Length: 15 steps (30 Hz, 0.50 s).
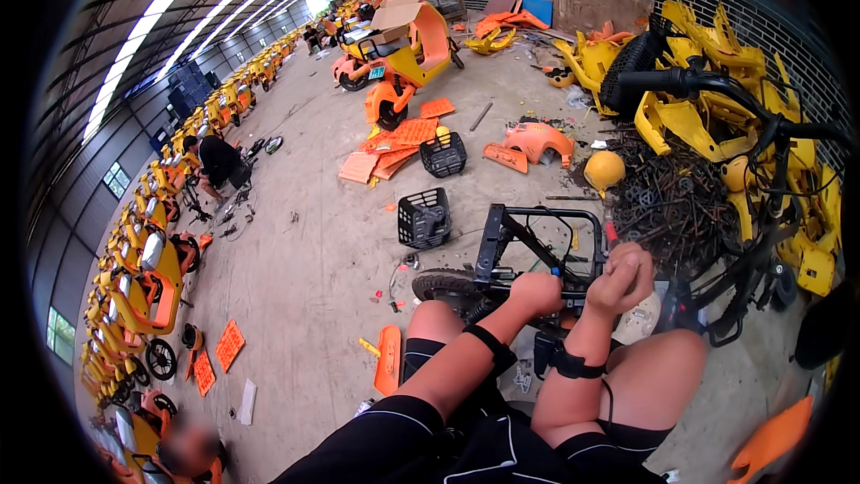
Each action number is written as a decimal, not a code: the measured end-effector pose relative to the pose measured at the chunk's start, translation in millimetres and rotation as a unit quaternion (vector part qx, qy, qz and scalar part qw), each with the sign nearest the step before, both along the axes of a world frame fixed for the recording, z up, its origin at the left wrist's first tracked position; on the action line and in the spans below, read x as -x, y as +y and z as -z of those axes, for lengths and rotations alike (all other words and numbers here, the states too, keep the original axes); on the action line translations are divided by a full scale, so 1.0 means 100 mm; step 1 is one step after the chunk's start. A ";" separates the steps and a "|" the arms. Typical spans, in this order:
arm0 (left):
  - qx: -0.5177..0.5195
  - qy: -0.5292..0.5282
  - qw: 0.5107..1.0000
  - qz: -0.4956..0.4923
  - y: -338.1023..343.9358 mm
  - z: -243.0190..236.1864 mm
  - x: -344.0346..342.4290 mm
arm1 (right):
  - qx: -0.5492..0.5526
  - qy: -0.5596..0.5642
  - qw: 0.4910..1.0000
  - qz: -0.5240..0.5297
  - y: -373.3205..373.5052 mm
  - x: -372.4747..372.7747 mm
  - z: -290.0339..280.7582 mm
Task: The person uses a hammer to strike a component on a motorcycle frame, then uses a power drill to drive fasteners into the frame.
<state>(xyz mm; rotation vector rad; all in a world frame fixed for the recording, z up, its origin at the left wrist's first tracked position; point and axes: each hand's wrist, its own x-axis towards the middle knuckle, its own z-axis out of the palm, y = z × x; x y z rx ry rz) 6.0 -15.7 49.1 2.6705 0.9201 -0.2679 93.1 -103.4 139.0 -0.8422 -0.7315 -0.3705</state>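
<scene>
In front of my knees stands a stripped black scooter frame (492,246) with a wheel (445,287) at its left side. My left hand (538,294) is closed at the frame's near side. A bit of blue shows by its fingertips, but what it grips is hidden. Beside it, my right hand (622,280) is raised in a fist around a red-handled tool (611,230), whose end sticks up above the fingers. The tool's kind is not plain. Both wrists wear black straps.
Dark metal parts (672,206) lie heaped at the right, below yellow body panels (690,121). Black handlebars (761,116) jut in there. Ahead are black baskets (425,218), orange panels (394,148) and a scooter (403,72). Another person (218,164) crouches at the left beside rows of scooters.
</scene>
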 end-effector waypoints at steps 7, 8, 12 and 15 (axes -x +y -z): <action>-0.007 -0.022 1.000 0.008 0.00 0.04 0.06 | 0.043 -0.040 0.998 -0.016 -0.11 0.10 0.13; -0.011 -0.024 1.000 0.012 0.02 0.06 0.07 | 0.026 -0.039 0.998 -0.042 -0.14 0.07 0.12; -0.005 -0.028 1.000 -0.001 -0.01 0.01 0.11 | 0.021 -0.018 0.994 -0.109 -0.21 0.02 0.02; -0.001 -0.051 0.999 -0.009 -0.04 0.07 0.13 | 0.021 0.001 0.994 -0.103 -0.20 0.03 0.02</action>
